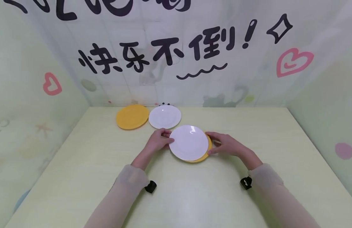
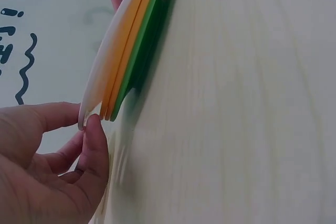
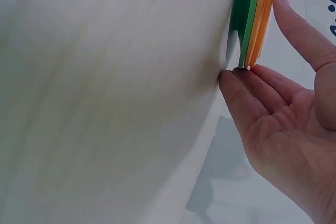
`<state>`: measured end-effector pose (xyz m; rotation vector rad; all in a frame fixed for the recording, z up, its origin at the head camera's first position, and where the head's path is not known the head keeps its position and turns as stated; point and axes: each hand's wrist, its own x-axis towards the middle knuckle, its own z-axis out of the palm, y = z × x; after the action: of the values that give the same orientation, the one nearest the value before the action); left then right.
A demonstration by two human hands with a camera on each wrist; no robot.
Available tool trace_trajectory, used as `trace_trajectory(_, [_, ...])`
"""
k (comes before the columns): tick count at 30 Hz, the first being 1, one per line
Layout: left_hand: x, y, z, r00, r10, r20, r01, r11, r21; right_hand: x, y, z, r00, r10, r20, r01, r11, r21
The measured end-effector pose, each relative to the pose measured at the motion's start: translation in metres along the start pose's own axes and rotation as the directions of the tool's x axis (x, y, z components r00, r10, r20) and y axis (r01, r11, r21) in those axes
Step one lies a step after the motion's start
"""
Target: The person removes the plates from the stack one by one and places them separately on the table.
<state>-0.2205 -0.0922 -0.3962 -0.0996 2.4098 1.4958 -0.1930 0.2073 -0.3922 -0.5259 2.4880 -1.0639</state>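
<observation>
My left hand (image 1: 159,139) pinches the left rim of a white plate (image 1: 189,142) between thumb and fingers. This plate lies on top of a stack and sits shifted left over a yellow plate (image 1: 209,146). In the left wrist view, a small gap shows between the white plate (image 2: 100,66) and the orange-yellow plates (image 2: 128,45) at the pinched side. A green plate (image 2: 144,45) is lowest. My right hand (image 1: 228,145) touches the stack's right edge with thumb and fingers spread; in the right wrist view the thumb (image 3: 294,22) is at the orange-yellow rim.
Behind the stack, to the left, a second white plate (image 1: 165,117) and another yellow plate (image 1: 132,117) lie side by side on the pale table (image 1: 93,152). A printed curtain wall (image 1: 164,91) rises along the table's back edge.
</observation>
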Motion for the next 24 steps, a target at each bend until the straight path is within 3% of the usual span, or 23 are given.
trace_trajectory(4, [-0.002,-0.002,-0.004,0.999,-0.015,0.037,0.019,0.996,-0.090,0.001,0.001,0.005,1.000,0.007,0.004,-0.007,1.000,-0.001])
trace_trajectory(9, [-0.001,-0.001,-0.008,0.997,-0.033,0.072,0.048,0.973,-0.226,0.002,0.002,0.005,1.000,0.016,-0.015,-0.016,1.000,0.004])
trace_trajectory(16, [-0.005,-0.004,-0.019,0.997,-0.062,0.045,0.073,0.949,-0.307,-0.001,0.002,0.004,1.000,0.030,0.006,-0.030,1.000,0.006])
trace_trajectory(24, [-0.011,-0.007,-0.044,0.998,-0.049,-0.032,0.034,0.926,-0.375,-0.003,0.000,0.005,1.000,0.010,-0.004,-0.010,1.000,0.010])
